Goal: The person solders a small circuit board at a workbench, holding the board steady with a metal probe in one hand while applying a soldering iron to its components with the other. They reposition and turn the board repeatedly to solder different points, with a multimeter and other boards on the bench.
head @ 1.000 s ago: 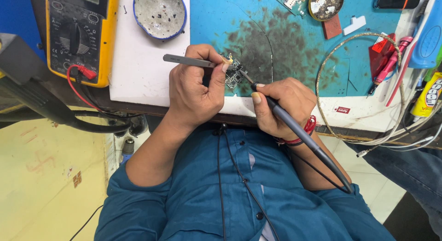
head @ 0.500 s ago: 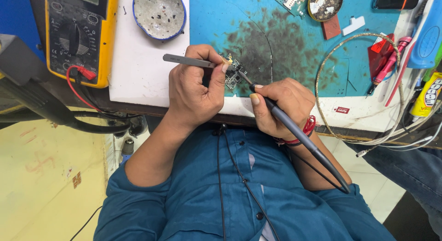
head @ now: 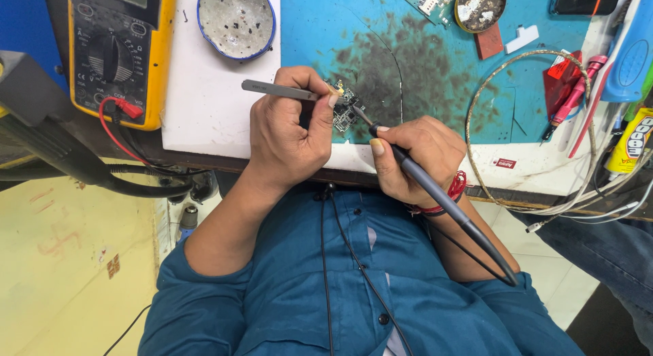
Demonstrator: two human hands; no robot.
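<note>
Left hand (head: 289,128) pinching metal tweezers (head: 275,90) over small circuit board (head: 345,106) at mat edge. Right hand (head: 408,155) gripping soldering iron (head: 435,193), tip on board. Risks: tip slipping, bridging 2 pads; heat nearing fingers.

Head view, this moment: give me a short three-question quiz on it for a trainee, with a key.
1. True or false: the left hand holds tweezers over the small circuit board.
2. Which thing does the right hand hold? A) a screwdriver B) a soldering iron C) a brush
3. Fill in: the round dish with the blue rim stands to the right of the yellow ______.

Key
1. True; the metal tweezers point toward the board.
2. B; its tip meets the board at the edge of the teal mat.
3. Multimeter; a red plug sits in its lower part.
</note>
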